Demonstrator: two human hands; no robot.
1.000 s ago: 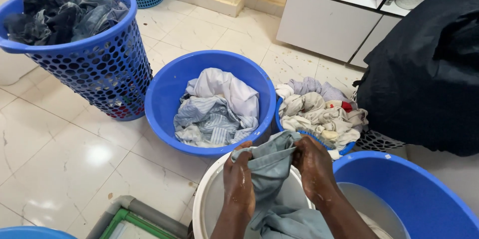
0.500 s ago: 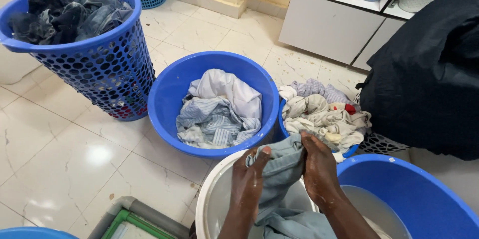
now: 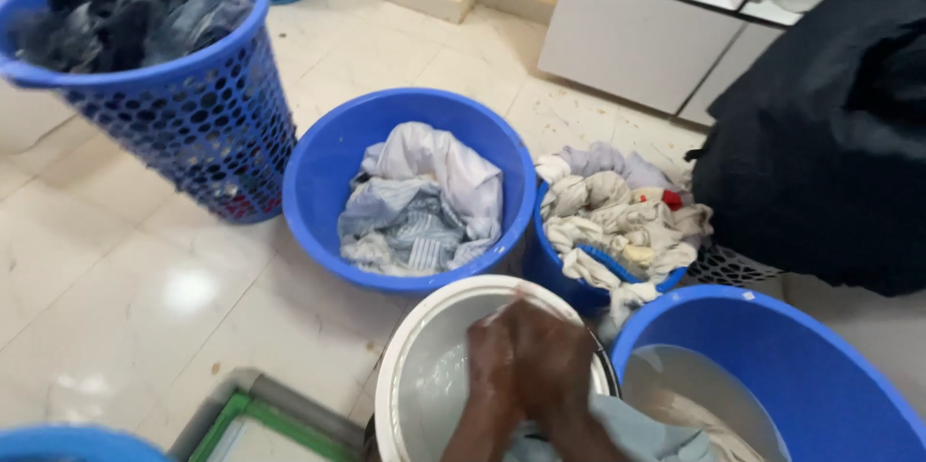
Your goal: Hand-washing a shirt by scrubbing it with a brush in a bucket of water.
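Tall blue perforated plastic basket [image 3: 193, 134]: at 10 o'clock, heaped with dark clothes, well apart
Left hand [image 3: 490, 366]: blurred, pressed against right hand [image 3: 559, 370], closed on pale blue-grey wet cloth [image 3: 627, 433]
White round plastic bucket [image 3: 424, 375]: at 6 o'clock, holding cloth; could slop water onto glossy floor tiles [image 3: 145, 279], making slippery footing

Glossy tiled floor [image 3: 116, 298], smooth blue plastic tub [image 3: 318, 173], soft crumpled cloth [image 3: 424, 202], perhaps cotton.
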